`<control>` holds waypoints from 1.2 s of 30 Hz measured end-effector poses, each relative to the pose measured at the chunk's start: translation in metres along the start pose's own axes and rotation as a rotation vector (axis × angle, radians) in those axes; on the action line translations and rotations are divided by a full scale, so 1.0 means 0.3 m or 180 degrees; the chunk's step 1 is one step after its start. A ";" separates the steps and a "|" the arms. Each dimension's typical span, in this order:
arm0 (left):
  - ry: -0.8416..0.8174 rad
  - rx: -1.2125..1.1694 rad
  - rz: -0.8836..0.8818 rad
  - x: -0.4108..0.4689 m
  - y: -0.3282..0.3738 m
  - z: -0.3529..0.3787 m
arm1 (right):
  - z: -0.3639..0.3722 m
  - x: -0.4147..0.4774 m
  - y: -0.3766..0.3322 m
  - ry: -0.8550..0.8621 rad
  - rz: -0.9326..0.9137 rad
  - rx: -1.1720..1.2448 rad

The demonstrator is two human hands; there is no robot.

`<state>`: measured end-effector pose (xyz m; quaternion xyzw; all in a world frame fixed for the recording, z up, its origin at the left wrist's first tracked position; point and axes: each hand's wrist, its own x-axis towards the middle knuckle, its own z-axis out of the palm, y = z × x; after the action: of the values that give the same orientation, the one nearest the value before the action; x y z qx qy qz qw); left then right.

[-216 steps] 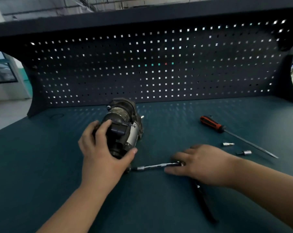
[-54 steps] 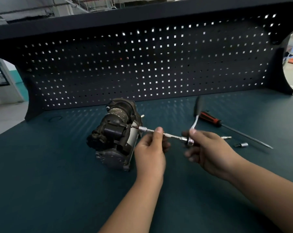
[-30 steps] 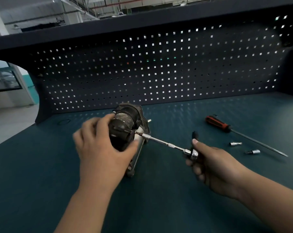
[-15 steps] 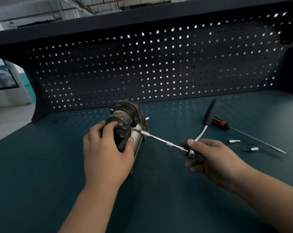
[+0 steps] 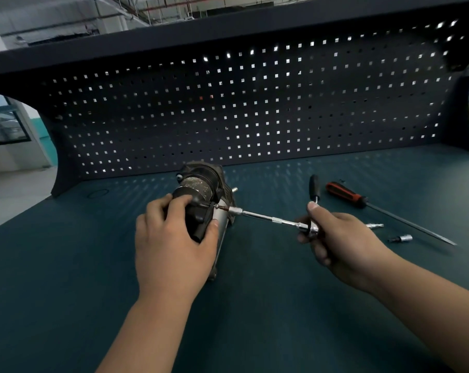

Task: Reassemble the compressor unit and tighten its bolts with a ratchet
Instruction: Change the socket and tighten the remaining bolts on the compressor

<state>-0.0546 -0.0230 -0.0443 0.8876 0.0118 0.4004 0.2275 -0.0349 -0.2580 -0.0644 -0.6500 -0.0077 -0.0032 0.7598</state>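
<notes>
While the left grip (image 5: 171, 243) wraps fingers and thumb round the near end of the compressor unit (image 5: 201, 181), pinning it on its side on the counter (image 5: 66, 265), the right grip (image 5: 335, 238) is curled round the head of the ratchet (image 5: 314, 187), whose handle points up and away. An extension bar (image 5: 265, 218) runs from the ratchet head to a socket seated on what looks like a bolt (image 5: 222, 207) on the unit's right flank, just beside the left thumb.

Progress, as a judgement: the housing looks assembled and no loose covers are in sight, so this is the tightening stage. How snug this bolt is cannot be told. A short stud (image 5: 234, 189) pokes out further back on the same side and may still need doing. The far side is hidden, so the bolt count is unknown.

Materials:
- **Unit:** dark cast metal and black plastic, roughly cylindrical, with a dull mottled silvery band mid-body and a brighter smooth sleeve lower down.
- **Extension:** thin round polished chrome, with a knurled band near the ratchet end.
- **Ratchet handle:** slim, black, rubbery-looking.
- **Counter:** matte teal.
- **Pegboard (image 5: 228, 109):** dark, with square holes.

Beyond the right grip lie a screwdriver (image 5: 345, 193) with an orange-black handle and a long thin shaft, and two small chrome bits (image 5: 401, 238), apart from each other. A thin dark ring (image 5: 98, 193) lies at the left rear.
</notes>
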 end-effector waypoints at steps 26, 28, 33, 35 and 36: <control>-0.0003 0.0135 0.0008 -0.013 0.033 -0.003 | -0.041 0.001 -0.021 -0.0379 -0.0273 0.0168; 0.0008 0.0144 0.0015 -0.013 0.032 -0.003 | -0.058 0.004 -0.026 -0.0400 -0.0732 0.0087; -0.0032 0.0145 -0.0031 -0.012 0.036 -0.001 | -0.037 0.007 -0.028 -0.0272 -0.0162 -0.0059; -0.0058 0.0136 -0.0038 -0.013 0.035 -0.001 | -0.046 0.007 -0.020 -0.0330 -0.0297 -0.0039; -0.0068 0.0132 -0.0040 -0.013 0.034 0.000 | -0.051 0.004 -0.021 -0.0378 -0.0454 0.0009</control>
<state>-0.0589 -0.0330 -0.0426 0.8962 0.0232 0.3892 0.2116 -0.0336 -0.2741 -0.0604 -0.6458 -0.0991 -0.0187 0.7568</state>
